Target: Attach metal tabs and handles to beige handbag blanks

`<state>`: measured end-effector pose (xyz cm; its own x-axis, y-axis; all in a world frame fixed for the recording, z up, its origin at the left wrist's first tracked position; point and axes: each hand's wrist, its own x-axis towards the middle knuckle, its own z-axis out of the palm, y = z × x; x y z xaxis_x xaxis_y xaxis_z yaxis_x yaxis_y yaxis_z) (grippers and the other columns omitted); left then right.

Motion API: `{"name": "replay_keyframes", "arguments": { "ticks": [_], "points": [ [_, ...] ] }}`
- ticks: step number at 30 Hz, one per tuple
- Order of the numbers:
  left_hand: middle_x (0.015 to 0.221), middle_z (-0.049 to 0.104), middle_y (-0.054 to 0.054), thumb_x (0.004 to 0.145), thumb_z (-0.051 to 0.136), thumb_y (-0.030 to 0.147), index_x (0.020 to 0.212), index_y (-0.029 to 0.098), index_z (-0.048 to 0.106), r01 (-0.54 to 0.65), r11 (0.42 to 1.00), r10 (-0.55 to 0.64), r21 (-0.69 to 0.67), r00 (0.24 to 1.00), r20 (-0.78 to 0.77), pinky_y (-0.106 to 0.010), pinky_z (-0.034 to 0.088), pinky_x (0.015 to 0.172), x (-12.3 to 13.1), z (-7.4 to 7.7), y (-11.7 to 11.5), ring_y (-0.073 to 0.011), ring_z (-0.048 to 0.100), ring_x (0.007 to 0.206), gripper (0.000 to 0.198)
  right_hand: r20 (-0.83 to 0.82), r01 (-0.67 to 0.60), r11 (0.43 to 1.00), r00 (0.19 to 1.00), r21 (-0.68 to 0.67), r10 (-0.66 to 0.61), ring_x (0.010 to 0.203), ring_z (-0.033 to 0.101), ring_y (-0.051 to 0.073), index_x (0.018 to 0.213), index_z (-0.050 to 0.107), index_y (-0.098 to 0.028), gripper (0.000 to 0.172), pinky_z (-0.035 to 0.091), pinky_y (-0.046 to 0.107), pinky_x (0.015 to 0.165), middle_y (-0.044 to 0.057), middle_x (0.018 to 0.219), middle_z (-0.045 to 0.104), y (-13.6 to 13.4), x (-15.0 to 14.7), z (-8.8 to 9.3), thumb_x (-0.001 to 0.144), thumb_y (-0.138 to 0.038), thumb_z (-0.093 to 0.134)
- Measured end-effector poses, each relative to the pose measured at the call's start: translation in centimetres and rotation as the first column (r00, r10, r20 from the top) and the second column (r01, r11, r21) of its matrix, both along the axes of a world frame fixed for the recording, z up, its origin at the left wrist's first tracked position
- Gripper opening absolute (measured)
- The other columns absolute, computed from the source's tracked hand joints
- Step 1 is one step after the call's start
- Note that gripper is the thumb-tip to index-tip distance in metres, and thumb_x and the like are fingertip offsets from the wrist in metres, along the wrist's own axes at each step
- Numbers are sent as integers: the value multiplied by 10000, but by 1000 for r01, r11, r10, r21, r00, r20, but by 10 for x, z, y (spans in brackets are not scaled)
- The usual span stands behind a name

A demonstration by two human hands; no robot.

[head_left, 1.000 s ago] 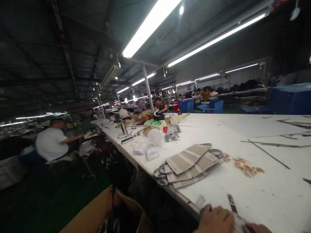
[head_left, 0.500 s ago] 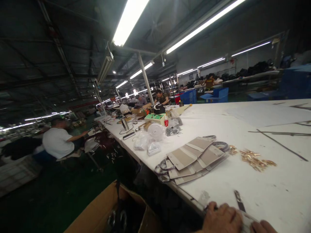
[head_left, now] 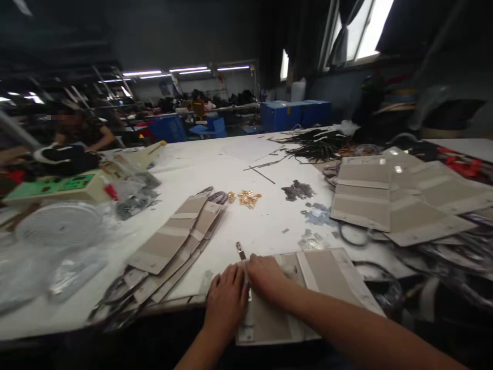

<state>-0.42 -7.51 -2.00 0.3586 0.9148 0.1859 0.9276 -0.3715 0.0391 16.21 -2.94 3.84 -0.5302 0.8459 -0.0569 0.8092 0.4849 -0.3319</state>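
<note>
A flat beige bag panel (head_left: 331, 270) with pale strips lies in front of me at the table's near edge. At its left edge my left hand (head_left: 228, 300) presses with bent fingers close together. My right hand (head_left: 267, 277) grips the panel's upper left corner, its fingers curled beside the left hand's fingertips. A short dark strap (head_left: 241, 251) with a metal end sticks out beyond the fingers onto the table. Whatever small part may lie under the fingertips is hidden.
Stacked beige panels with dark handles lie left (head_left: 169, 236), and more pile up right (head_left: 362, 195). Gold metal pieces (head_left: 247, 199), dark pieces (head_left: 298, 190) and black strips (head_left: 316, 146) are on the white table (head_left: 200, 164). A person (head_left: 80, 128) sits far left.
My view has swung to the right, bringing the panel and the right-hand pile into sight. Both hands now show fully and stay together at the panel's edge.
</note>
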Motion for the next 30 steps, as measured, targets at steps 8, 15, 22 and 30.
{"name": "replay_keyframes", "arguments": {
  "ticks": [8,15,22,30],
  "points": [
    [1511,598,-100,1042,471,342,1492,223,556,-25,997,19,74,996,85,-481,423,1131,-5,-4,-8,-273,552,1376,474,-9,366,928,931,67,-366,1118,693,241,1234,770,-283,319,492,295,894,55,1244,753,51,104,-3,1010,-334,548],
    [1459,626,-101,1004,549,328,1480,242,574,-41,998,33,38,980,196,-515,441,1115,-5,-3,-7,-295,546,1361,484,90,468,884,880,12,-467,1087,679,247,1168,811,-276,282,476,283,847,83,1221,731,95,154,-29,948,-315,638],
    [1411,635,-116,972,597,311,1464,229,574,-51,999,52,-11,952,301,-524,429,1112,-5,-2,-6,-310,537,1334,499,65,409,912,911,-38,-406,996,682,223,1000,805,-203,198,455,272,812,77,1074,777,96,145,-24,915,-243,631],
    [1384,619,-121,979,604,331,1487,233,545,-31,998,46,-49,943,329,-512,419,1109,-7,-4,-6,-312,515,1327,521,-276,-75,949,961,-308,-14,790,674,162,949,812,-197,210,455,246,733,20,883,788,49,50,13,896,-236,613]
  ]
}}
